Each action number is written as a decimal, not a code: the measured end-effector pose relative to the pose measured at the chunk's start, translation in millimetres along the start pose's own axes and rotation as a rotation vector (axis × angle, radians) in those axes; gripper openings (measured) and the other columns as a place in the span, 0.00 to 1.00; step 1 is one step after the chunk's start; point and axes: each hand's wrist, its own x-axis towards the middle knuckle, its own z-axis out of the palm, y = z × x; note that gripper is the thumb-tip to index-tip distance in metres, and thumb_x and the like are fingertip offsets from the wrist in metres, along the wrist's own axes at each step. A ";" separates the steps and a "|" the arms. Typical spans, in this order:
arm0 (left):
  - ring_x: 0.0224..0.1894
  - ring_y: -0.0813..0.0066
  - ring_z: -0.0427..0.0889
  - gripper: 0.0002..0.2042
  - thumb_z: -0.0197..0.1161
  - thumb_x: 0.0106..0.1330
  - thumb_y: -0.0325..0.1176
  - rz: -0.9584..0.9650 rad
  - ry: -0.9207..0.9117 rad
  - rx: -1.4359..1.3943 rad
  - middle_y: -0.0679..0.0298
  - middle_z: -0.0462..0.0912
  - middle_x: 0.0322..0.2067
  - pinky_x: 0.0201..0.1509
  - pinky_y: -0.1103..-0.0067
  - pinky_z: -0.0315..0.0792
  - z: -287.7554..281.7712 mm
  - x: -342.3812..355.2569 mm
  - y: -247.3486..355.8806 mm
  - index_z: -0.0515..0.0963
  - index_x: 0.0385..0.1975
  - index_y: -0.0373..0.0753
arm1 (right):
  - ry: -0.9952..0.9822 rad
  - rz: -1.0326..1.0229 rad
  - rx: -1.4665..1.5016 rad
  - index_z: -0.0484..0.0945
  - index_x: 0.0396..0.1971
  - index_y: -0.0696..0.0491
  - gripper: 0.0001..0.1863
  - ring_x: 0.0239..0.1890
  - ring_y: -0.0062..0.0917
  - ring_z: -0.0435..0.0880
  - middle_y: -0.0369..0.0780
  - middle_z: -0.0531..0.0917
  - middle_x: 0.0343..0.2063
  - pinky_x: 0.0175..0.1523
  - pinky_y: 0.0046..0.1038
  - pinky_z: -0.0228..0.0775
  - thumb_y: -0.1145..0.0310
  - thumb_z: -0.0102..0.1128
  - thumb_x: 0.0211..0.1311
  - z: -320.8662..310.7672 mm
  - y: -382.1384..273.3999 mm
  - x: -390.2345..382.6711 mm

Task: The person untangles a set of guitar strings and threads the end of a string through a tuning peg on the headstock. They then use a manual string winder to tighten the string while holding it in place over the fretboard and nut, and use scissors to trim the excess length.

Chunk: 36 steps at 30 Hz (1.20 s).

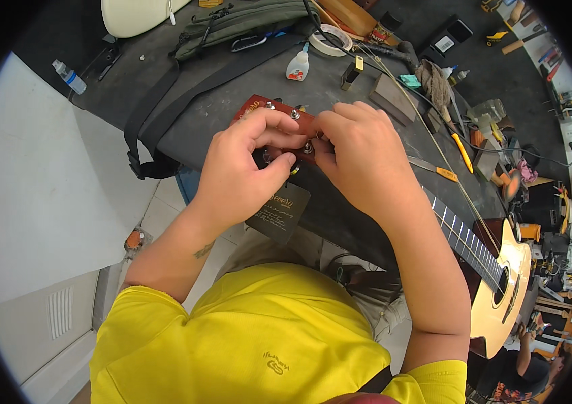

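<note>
While the left hand curls over the guitar headstock at the worktop's near edge, the right hand pinches by a tuning post.
What each grip holds is hidden; a white glue bottle, contents unclear, sits beyond the headstock.

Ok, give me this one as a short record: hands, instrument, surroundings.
Left hand: curled at the headstock, grip unclear
Right hand: bent beside a tuning post; anything pinched is hidden
Guitar: pale-topped body at picture right
Tag: dark, below the headstock
Bench: dark; white bottle, tape roll and bag beyond the headstock
</note>
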 end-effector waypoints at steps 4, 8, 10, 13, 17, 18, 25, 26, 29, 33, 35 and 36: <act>0.50 0.79 0.86 0.19 0.65 0.66 0.14 -0.023 0.032 -0.087 0.54 0.94 0.49 0.63 0.77 0.76 4.6 -5.4 -5.7 0.76 0.56 0.31 | -0.060 0.082 0.105 0.83 0.37 0.57 0.08 0.47 0.45 0.87 0.44 0.89 0.39 0.51 0.46 0.76 0.70 0.71 0.62 0.0 -1.9 5.1; 0.46 0.78 0.86 0.19 0.66 0.64 0.15 0.055 0.036 0.053 0.53 0.95 0.49 0.58 0.77 0.78 4.2 -5.8 -3.1 0.77 0.55 0.32 | -0.100 0.057 0.092 0.82 0.38 0.59 0.10 0.49 0.48 0.88 0.48 0.89 0.41 0.51 0.47 0.78 0.72 0.71 0.61 -2.4 -0.2 6.5; 0.44 0.78 0.87 0.19 0.66 0.63 0.15 0.088 0.026 0.109 0.53 0.95 0.49 0.57 0.77 0.79 4.0 -6.6 -3.3 0.76 0.55 0.32 | -0.104 0.034 0.091 0.81 0.38 0.60 0.10 0.48 0.48 0.88 0.49 0.89 0.41 0.51 0.47 0.79 0.72 0.71 0.61 -3.1 0.7 6.3; 0.42 0.78 0.87 0.20 0.67 0.62 0.16 0.151 0.041 0.104 0.52 0.95 0.49 0.55 0.76 0.80 4.0 -8.2 -7.9 0.76 0.55 0.32 | -0.084 0.044 0.144 0.82 0.38 0.59 0.10 0.45 0.47 0.89 0.47 0.89 0.37 0.49 0.46 0.79 0.73 0.72 0.60 -4.5 0.3 5.8; 0.44 0.77 0.87 0.20 0.66 0.63 0.15 0.146 0.034 0.129 0.52 0.95 0.50 0.58 0.76 0.79 0.9 -12.3 -6.9 0.76 0.56 0.32 | -0.051 0.041 0.180 0.85 0.34 0.56 0.06 0.41 0.45 0.89 0.44 0.88 0.30 0.49 0.47 0.79 0.72 0.72 0.59 -11.4 -3.4 0.4; 0.45 0.77 0.87 0.21 0.66 0.63 0.15 0.153 0.026 0.149 0.52 0.94 0.50 0.59 0.76 0.78 0.1 -12.3 -7.7 0.75 0.57 0.32 | -0.049 0.034 0.176 0.86 0.32 0.55 0.04 0.40 0.45 0.89 0.44 0.88 0.28 0.49 0.47 0.78 0.72 0.72 0.58 -12.7 -2.1 -0.9; 0.39 0.73 0.88 0.21 0.69 0.64 0.20 0.183 0.014 0.127 0.54 0.95 0.50 0.59 0.75 0.79 2.5 -6.6 -22.7 0.76 0.58 0.32 | 0.071 -0.104 0.186 0.87 0.31 0.54 0.06 0.38 0.46 0.90 0.46 0.89 0.30 0.45 0.48 0.82 0.67 0.71 0.58 -4.5 17.7 -15.4; 0.40 0.77 0.85 0.20 0.67 0.66 0.18 0.063 0.051 -0.009 0.54 0.95 0.51 0.58 0.77 0.77 6.1 -11.5 -13.2 0.75 0.57 0.32 | 0.033 -0.084 0.157 0.88 0.31 0.52 0.06 0.39 0.43 0.91 0.45 0.90 0.31 0.45 0.46 0.82 0.67 0.72 0.57 -4.6 14.0 -14.9; 0.50 0.81 0.81 0.20 0.64 0.71 0.17 0.046 -0.049 0.057 0.55 0.91 0.55 0.61 0.80 0.73 -1.1 -12.1 -14.3 0.72 0.61 0.33 | 0.094 -0.037 0.055 0.86 0.32 0.52 0.06 0.39 0.39 0.89 0.40 0.88 0.29 0.43 0.45 0.80 0.68 0.73 0.57 -5.2 3.7 -24.0; 0.45 0.82 0.77 0.21 0.64 0.71 0.16 0.042 -0.017 0.027 0.58 0.90 0.55 0.57 0.81 0.73 6.8 -10.4 -10.6 0.73 0.62 0.33 | 0.178 -0.003 0.052 0.87 0.32 0.51 0.06 0.42 0.35 0.87 0.38 0.89 0.32 0.42 0.38 0.82 0.67 0.72 0.57 1.5 -0.1 -34.4; 0.45 0.82 0.78 0.21 0.64 0.70 0.15 0.046 0.013 0.039 0.59 0.89 0.54 0.56 0.81 0.73 7.3 -15.2 -7.1 0.73 0.62 0.33 | 0.210 -0.025 0.090 0.88 0.32 0.51 0.06 0.42 0.34 0.87 0.38 0.89 0.33 0.41 0.36 0.83 0.66 0.72 0.57 2.0 -4.4 -36.8; 0.43 0.82 0.78 0.21 0.66 0.67 0.15 0.062 0.037 0.065 0.59 0.90 0.53 0.54 0.81 0.74 11.6 -16.0 -4.4 0.75 0.59 0.32 | 0.232 -0.039 0.087 0.88 0.33 0.51 0.06 0.42 0.34 0.87 0.38 0.89 0.33 0.41 0.35 0.83 0.67 0.72 0.56 -0.7 -6.0 -39.1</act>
